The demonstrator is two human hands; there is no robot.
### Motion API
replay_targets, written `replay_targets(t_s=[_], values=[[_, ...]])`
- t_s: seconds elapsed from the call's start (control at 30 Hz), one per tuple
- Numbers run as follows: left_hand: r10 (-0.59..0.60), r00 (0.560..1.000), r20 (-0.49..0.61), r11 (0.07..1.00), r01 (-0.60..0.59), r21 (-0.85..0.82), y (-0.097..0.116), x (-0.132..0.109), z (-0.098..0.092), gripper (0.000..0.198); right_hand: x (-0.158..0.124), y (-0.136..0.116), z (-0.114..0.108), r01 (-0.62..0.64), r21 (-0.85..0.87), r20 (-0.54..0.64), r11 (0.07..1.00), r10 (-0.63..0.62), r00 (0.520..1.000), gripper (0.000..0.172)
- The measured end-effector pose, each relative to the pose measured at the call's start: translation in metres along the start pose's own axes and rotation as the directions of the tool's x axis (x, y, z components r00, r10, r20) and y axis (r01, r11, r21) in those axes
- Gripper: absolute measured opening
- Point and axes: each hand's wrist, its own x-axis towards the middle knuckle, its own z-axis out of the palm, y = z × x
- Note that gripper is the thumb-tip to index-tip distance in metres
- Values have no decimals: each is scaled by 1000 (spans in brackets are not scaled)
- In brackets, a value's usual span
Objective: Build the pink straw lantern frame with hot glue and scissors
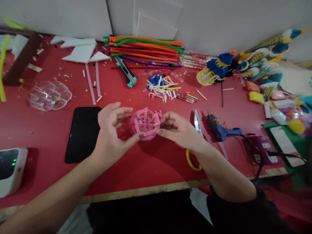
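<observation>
A small round wheel-like frame of pink pipe cleaners (145, 124), with thin spokes crossing inside its ring, is between my hands over the red table. My left hand (110, 130) curves loosely around its left side. The left thumb presses on the near rim, and the left fingers stretch along the far left edge. My right hand (179, 130) pinches the right end of the frame between thumb and bent fingers, where short pink pieces stick out. A black phone (81, 135) lies beside my left hand. Scissors with yellow handles (193, 161) lie partly beneath my right forearm.
Behind my hands are pipe cleaners (146, 47), a utility knife (126, 72) and a pile of scraps (163, 87). A glue gun (220, 128) with its cable lies right. A clear palette (50, 95) and a white device (12, 170) stand left. Cone-shaped crafts (265, 66) crowd the back right.
</observation>
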Motion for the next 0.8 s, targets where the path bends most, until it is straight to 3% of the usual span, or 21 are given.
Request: replay_targets(t_s=[0.1, 0.2, 0.3, 0.4, 0.53, 0.67, 0.8], values=[[37, 993, -112, 993, -24, 117, -4, 1, -5, 55, -1, -2, 2, -30, 86, 26, 996, 27, 999, 41], [52, 980, -194, 975, -7, 224, -3, 1, -6, 36, -2, -5, 2, -96, 145, 109, 985, 80, 991, 41], [31, 984, -174, 956, 21, 292, 3, 0, -4, 16, -1, -4, 1, -37, 173, -1, 984, 38, 999, 41], [85, 988, -132, 936, -34, 350, 9, -1, -2, 11, 1, -1, 1, 69, 169, -121, 983, -49, 991, 37], [97, 993, -63, 938, -70, 338, 10, -4, -2, 19, 1, 3, 3, 67, 93, -112, 993, -56, 992, 31], [37, 999, 11, 971, -38, 237, 7, -7, 0, 31, 1, 3, 7, 66, 72, -131, 995, -56, 990, 31], [-15, 999, -30, 987, 20, 162, 5, -7, 3, 23, -2, 4, 12, 115, 52, -146, 992, -106, 984, 25]])
